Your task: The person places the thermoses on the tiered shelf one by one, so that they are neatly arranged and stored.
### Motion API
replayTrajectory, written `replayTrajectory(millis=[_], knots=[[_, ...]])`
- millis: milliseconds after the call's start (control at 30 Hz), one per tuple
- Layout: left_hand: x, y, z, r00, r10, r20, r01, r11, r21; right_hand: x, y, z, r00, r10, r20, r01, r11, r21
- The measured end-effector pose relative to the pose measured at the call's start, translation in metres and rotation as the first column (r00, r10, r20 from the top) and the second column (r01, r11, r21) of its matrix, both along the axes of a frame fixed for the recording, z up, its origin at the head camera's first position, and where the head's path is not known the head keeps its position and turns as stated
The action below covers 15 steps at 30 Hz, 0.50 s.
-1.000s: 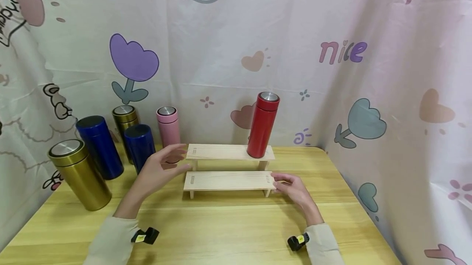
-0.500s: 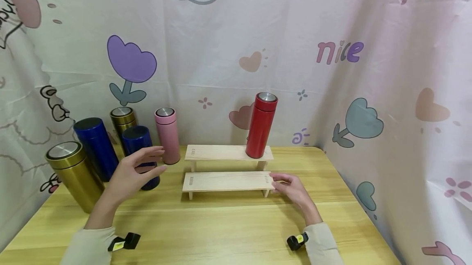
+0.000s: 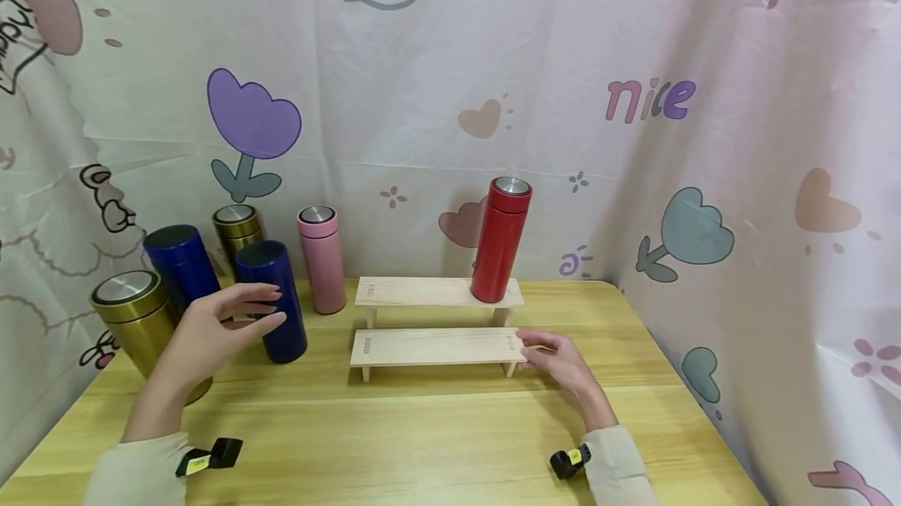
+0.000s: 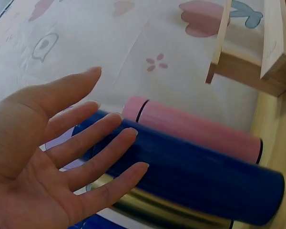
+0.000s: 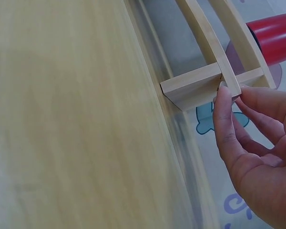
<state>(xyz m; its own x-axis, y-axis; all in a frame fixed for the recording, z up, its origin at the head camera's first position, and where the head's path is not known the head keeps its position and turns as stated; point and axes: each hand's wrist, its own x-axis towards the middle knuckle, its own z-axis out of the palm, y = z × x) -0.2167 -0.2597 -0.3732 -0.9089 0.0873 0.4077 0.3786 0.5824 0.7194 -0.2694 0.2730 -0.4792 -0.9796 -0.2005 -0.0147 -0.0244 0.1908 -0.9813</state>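
My left hand (image 3: pixel 207 334) holds nothing; its fingers are spread and relaxed beside the slim blue thermos (image 3: pixel 290 330). In the left wrist view a gap shows between the thumb and fingers, with the blue thermos behind the fingertips. At the wooden stand's lower tier (image 3: pixel 436 346), my right hand (image 3: pixel 561 369) pinches the right end of the board between thumb and finger, seen closely in the right wrist view. On the right part of the upper tier (image 3: pixel 415 292) stands a red thermos (image 3: pixel 500 248) with a silver lid top.
A pink thermos (image 3: pixel 325 271) stands at the back, left of the stand. Further left are a slim gold thermos (image 3: pixel 237 231), a wide blue thermos (image 3: pixel 184 267) and a wide gold thermos (image 3: pixel 137 326) nearest the front. A printed cloth (image 3: pixel 422 60) hangs behind the table (image 3: pixel 422 443).
My left hand has moved left, from beside the stand's left end to in front of the blue and gold thermoses. The right hand stays at the lower board's right end.
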Motion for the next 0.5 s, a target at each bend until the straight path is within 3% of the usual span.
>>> replayTrajectory(millis=[267,500], knots=[[-0.002,-0.017,-0.006,0.989,0.139,0.05,-0.138,0.99,-0.031,-0.001,0.0,-0.001,1.0,0.014,-0.014,-0.014,1.0,-0.003],[-0.007,-0.023,-0.009,0.955,0.277,0.109,-0.274,0.961,-0.041,0.0,0.0,0.0,1.0,0.004,-0.01,-0.004,1.0,-0.001]])
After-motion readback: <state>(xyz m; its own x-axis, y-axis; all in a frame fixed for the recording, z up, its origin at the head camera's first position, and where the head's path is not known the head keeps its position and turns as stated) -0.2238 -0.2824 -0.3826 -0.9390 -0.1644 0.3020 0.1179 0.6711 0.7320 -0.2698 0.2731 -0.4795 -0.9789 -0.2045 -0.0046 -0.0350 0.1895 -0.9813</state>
